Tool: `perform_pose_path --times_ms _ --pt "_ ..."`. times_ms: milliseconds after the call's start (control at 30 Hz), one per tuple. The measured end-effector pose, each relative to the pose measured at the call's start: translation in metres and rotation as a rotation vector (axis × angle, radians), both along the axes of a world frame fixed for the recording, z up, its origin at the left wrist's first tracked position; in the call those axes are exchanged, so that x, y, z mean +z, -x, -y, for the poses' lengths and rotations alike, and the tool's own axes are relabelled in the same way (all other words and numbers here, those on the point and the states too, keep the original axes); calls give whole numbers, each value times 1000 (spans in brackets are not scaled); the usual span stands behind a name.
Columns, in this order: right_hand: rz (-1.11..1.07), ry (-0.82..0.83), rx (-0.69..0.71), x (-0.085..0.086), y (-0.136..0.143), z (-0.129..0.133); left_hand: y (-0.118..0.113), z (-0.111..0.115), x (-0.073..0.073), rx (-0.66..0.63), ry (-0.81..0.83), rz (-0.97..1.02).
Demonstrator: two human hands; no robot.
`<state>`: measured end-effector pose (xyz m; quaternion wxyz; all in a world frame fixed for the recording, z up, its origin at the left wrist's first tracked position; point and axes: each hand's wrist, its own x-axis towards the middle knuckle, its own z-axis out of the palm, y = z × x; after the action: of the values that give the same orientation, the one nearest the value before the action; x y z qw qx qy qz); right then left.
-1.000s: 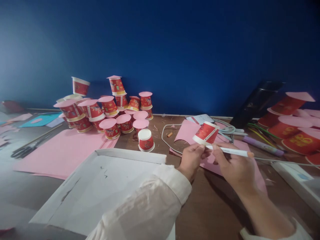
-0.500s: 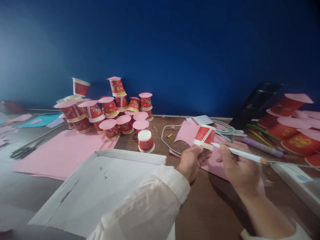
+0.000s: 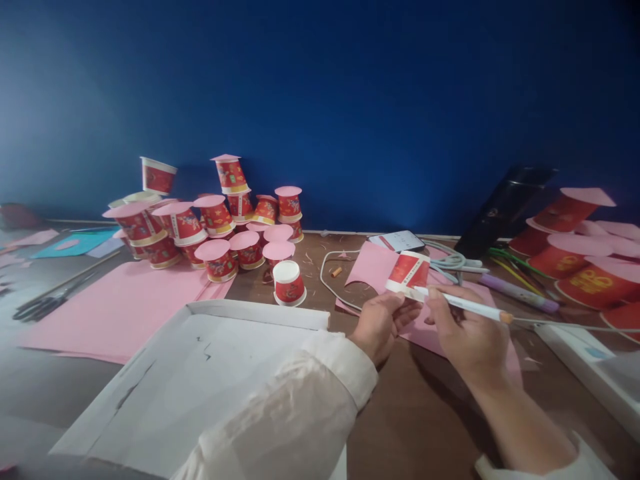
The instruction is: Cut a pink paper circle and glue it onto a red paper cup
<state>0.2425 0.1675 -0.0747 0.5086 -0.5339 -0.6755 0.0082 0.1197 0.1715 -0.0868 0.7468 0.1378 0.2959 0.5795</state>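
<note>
My left hand (image 3: 383,320) grips a red and white paper cup (image 3: 410,270) by its lower rim and holds it tilted above the pink paper. My right hand (image 3: 467,333) is closed around a white marker pen (image 3: 473,307). The pen's tip meets the white rim band of the cup, close to my left fingertips. Under both hands lies a sheet of pink paper (image 3: 433,337). Another red cup with a white base (image 3: 289,283) stands upside down on the table, left of my hands.
Several red cups topped with pink paper discs (image 3: 215,257) are stacked at the left. A white box lid (image 3: 215,380) lies in front of pink sheets (image 3: 120,307). Behind my hands are a phone (image 3: 397,241), cables (image 3: 447,257) and a dark bottle (image 3: 505,207). More red cups (image 3: 585,283) stand at right.
The pen and my right hand have moved slightly left and inward along the cup's rim. My left hand keeps its hold on the cup, and the whole view has shifted a little.
</note>
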Motion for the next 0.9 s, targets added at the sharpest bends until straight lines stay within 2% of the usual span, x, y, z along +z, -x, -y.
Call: perform_pose_path --times_ms 333,567,900 --pt "43 -26 -22 0 1 -2 1 2 0 -10 -61 -7" --pt "75 -47 -52 -1 0 -2 1 0 -4 -12 -70 -3" --pt "81 -58 -59 -1 1 0 1 1 -2 4 -51 36"
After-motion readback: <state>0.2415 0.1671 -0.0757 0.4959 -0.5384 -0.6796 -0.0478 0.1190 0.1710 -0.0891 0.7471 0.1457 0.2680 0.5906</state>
